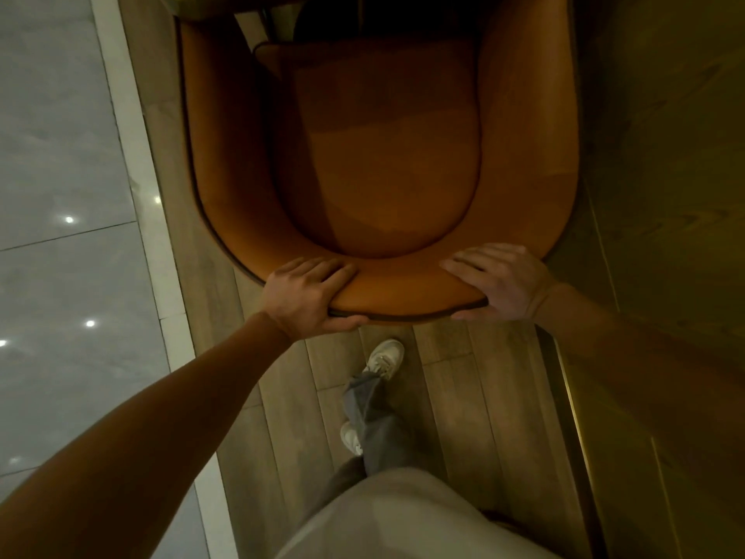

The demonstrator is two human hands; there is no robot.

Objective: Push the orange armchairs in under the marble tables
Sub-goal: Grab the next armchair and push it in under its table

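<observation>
The orange leather armchair (383,155) with a curved tub back stands on the wooden plank floor (463,397), its front reaching the pale table edge (209,4). The left hand (310,292) and the right hand (500,282) each grip the back's top rim, fingers curled over the inside and thumbs on the outer face. A white sneaker (385,359) stands just behind the chair.

The armchair (379,163) filling the upper middle of the frame is plain orange with dark piping along its edge. The floor (463,377) beneath shows grey-brown wood-grain planks — at the left, pale grey marbled tiles (52,155) with a white border strip. Lower centre: grey trousers (375,417), white shoes (385,359), a white shirt (403,518).
</observation>
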